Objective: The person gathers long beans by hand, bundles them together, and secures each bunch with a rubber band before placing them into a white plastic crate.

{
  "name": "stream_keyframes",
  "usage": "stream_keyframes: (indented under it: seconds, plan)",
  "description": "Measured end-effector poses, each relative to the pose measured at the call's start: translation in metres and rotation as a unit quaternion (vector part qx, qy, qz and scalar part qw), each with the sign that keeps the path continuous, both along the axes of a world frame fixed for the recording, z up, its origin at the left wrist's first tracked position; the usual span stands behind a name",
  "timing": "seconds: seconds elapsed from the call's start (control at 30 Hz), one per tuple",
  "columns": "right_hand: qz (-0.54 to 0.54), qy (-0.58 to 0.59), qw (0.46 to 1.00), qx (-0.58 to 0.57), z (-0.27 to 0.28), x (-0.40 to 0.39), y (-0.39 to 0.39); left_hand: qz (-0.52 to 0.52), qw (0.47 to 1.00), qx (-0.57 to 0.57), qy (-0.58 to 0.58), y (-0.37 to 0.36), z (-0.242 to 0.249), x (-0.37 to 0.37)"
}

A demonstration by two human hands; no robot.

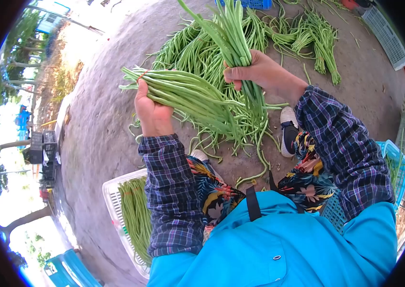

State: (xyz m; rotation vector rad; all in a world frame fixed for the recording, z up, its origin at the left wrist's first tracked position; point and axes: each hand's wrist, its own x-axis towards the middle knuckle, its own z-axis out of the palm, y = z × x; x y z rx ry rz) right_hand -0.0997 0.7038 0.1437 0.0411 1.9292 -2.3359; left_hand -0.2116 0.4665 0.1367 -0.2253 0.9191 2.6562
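My left hand (153, 112) is closed around a thick bundle of long green beans (193, 95), which has a red band (143, 75) near its left end. In my right hand (260, 74) is a second bunch of long beans (233, 36), gripped near its middle, with its ends pointing up and its tails hanging down. The two bunches are close together and overlap at their lower ends. Below and beyond them lies a large heap of loose long beans (178, 48) on the ground. No band shows on the right bunch; my fingers cover part of it.
A white basket (111, 191) with beans stands beside my left leg. At my right is a light-blue basket (398, 162). More beans (317, 38) lie at the far right, near a grey crate (386, 38). A blue crate (255, 4) stands at the top.
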Motion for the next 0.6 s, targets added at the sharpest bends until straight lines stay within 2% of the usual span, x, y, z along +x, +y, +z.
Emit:
stream_keyframes:
  seconds: [0.1, 0.2, 0.3, 0.37, 0.5, 0.57, 0.6]
  plan:
    - [0.064, -0.003, 0.996, 0.062, 0.016, 0.005, -0.014, 0.002, 1.000, -0.016, -0.008, 0.009, 0.007, 0.008]
    - [0.078, -0.009, 0.996, 0.046, 0.022, 0.011, -0.035, 0.023, 0.999, -0.029, -0.023, 0.019, 0.014, 0.014]
    - [0.029, 0.017, 0.999, 0.040, 0.005, 0.006, -0.045, 0.024, 0.999, 0.011, -0.032, 0.022, 0.012, 0.013]
    - [-0.030, 0.044, 0.996, 0.071, -0.005, 0.004, -0.046, 0.005, 1.000, 0.008, -0.014, 0.021, 0.009, 0.014]
    - [-0.072, 0.040, 0.995, 0.063, -0.012, -0.002, -0.043, -0.009, 1.000, 0.002, -0.009, 0.027, 0.012, 0.015]
    - [-0.068, 0.092, 0.983, 0.147, -0.011, 0.000, -0.045, -0.024, 0.999, -0.030, 0.008, 0.039, 0.022, 0.029]
    - [-0.067, 0.092, 0.982, 0.147, -0.007, 0.000, -0.046, -0.024, 0.999, -0.029, 0.008, 0.046, 0.023, 0.033]
